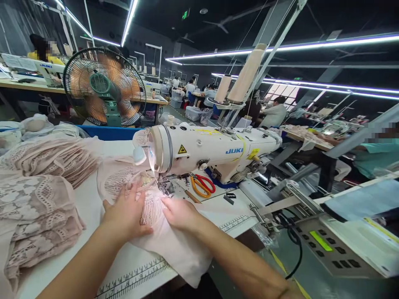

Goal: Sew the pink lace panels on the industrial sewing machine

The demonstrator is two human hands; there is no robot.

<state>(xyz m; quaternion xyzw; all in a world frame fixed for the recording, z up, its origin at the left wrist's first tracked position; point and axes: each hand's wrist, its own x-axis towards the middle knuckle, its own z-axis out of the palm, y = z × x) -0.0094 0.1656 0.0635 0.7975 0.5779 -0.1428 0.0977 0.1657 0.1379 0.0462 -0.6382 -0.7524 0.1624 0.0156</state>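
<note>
**A:** Note one: the hands?

**B:** Left hand lies flat on the pink lace cloth. Its fingers are spread wide and press down, gripping nothing. Right hand lies flat on the same cloth just beside it. Its fingers are close together and point toward the needle, also gripping nothing.

**A:** Cloth position?

**B:** On the table, at its near edge, in front of the sewing machine. The lace end lies under the machine's head by the needle. The plain end hangs over the near edge, across the printed ruler.

**A:** Surroundings?

**B:** Scissors with orange and red handles lie on the table below the machine's arm, right of the needle. A stack of lace pieces sits along the left edge. A fan stands behind the far left corner. Two thread cones stand above the machine.
</note>
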